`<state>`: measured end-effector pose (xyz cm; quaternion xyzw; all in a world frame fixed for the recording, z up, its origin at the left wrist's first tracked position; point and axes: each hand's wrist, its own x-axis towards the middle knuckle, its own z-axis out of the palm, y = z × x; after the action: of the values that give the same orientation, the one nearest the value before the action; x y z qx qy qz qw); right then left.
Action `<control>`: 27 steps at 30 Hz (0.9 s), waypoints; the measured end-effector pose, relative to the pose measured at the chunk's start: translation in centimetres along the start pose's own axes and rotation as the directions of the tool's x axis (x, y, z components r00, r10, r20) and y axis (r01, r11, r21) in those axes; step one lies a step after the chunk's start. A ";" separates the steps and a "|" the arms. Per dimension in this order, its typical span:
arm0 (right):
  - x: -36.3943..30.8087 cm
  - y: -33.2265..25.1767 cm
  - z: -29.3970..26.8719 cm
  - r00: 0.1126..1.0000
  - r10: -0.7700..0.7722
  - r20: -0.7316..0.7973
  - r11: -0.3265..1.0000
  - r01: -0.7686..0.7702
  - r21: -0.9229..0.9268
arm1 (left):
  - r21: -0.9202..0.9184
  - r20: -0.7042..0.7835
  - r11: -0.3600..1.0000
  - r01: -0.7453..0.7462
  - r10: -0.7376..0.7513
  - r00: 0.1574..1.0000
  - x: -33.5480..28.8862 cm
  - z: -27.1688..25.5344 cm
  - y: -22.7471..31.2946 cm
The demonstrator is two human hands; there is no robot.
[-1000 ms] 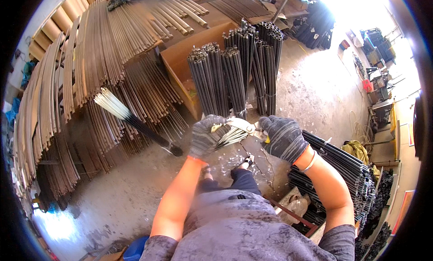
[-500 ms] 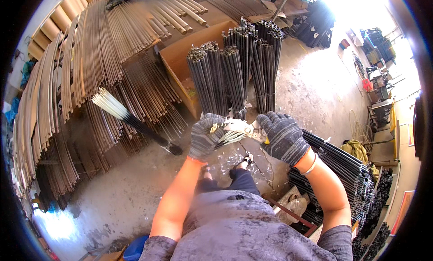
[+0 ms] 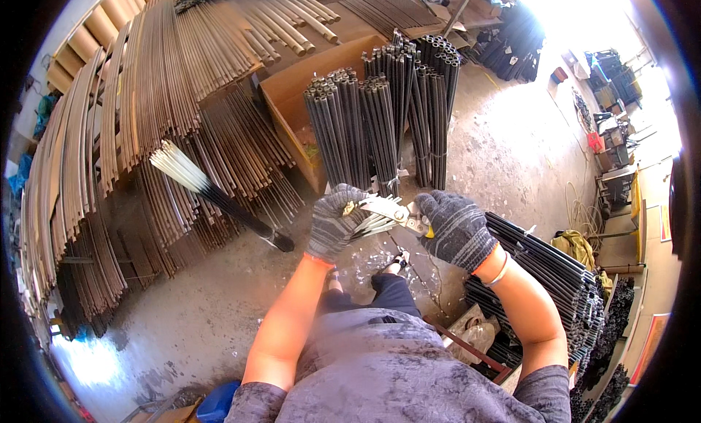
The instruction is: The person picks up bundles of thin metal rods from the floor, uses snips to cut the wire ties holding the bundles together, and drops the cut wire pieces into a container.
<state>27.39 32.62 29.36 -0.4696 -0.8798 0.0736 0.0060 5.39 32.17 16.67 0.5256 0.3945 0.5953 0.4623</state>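
My left hand (image 3: 337, 217), in a dark striped knit glove, is closed around a bundle of thin pale-tipped rods (image 3: 377, 224). Their light ends fan out toward my right hand. In the same kind of glove, my right hand (image 3: 454, 226) grips hand shears (image 3: 401, 212) with a metal head and a bit of yellow at the handle. The head lies across the rod ends, between the two hands. Whether the blades touch a rod is too small to tell. A second bundle of rods (image 3: 212, 193), white at the top and dark below, stands to the left of my left hand.
Upright bundles of dark tubes (image 3: 372, 123) stand just beyond my hands, beside an open cardboard box (image 3: 288, 94). Long brown rods (image 3: 153, 79) fill racks at the left. More black tubes (image 3: 544, 258) lie stacked at the right. Pale scraps (image 3: 372, 258) litter the floor by my feet.
My right hand and the shears have shifted slightly left, toward the rod ends. My left hand stays almost where it was, still holding the bundle.
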 end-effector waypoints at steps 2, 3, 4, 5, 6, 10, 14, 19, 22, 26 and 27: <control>0.0 -0.1 0.2 1.000 0.022 0.017 1.000 -0.022 0.007 | 0.021 -0.009 1.000 -0.022 0.022 1.000 0.1 0.0 -0.2; 0.1 -0.1 0.2 0.999 0.029 0.023 1.000 -0.029 0.010 | 0.014 -0.009 1.000 -0.022 0.022 1.000 0.1 0.0 -0.3; 0.1 -0.1 0.2 0.999 0.035 0.028 0.999 -0.035 0.013 | 0.008 -0.010 1.000 -0.022 0.022 1.000 0.1 -0.1 -0.5; 0.2 0.0 0.2 1.000 0.023 0.019 1.000 -0.023 0.004 | 0.002 -0.010 1.000 -0.021 0.021 1.000 0.1 -0.1 -0.6; 0.2 0.0 0.2 1.000 0.013 0.009 1.000 -0.013 -0.006 | 0.003 -0.007 1.000 -0.025 0.025 1.000 0.1 -0.1 -0.6; 0.3 0.1 0.0 0.999 -0.026 -0.032 0.998 0.025 -0.058 | 0.053 0.007 0.998 -0.019 0.019 1.000 0.4 -0.1 0.0; 0.2 0.3 0.8 0.998 -0.008 -0.064 1.000 0.009 0.019 | 0.006 0.018 1.000 0.006 -0.006 1.000 0.4 -0.2 -0.2; -0.2 0.9 1.7 0.993 0.013 -0.114 0.993 0.000 0.119 | 0.055 -0.009 0.998 0.040 -0.039 0.999 0.2 -0.3 -0.4; 0.4 0.6 0.5 0.997 -0.020 -0.077 1.000 0.022 0.016 | -0.063 0.000 0.997 0.037 -0.037 0.999 -0.1 -0.7 -1.3; 0.9 -0.3 -0.8 0.998 -0.060 -0.001 0.997 0.060 -0.051 | -0.135 -0.006 0.989 -0.054 0.054 0.999 0.0 -0.6 -1.4; 0.8 -0.3 -0.8 0.999 -0.053 0.004 0.997 0.053 -0.054 | -0.138 0.001 0.989 -0.054 0.054 0.999 0.0 -0.5 -1.4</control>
<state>26.71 33.23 30.14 -0.4461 -0.8935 0.0501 -0.0058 5.04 32.60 15.25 0.5044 0.3369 0.6321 0.4822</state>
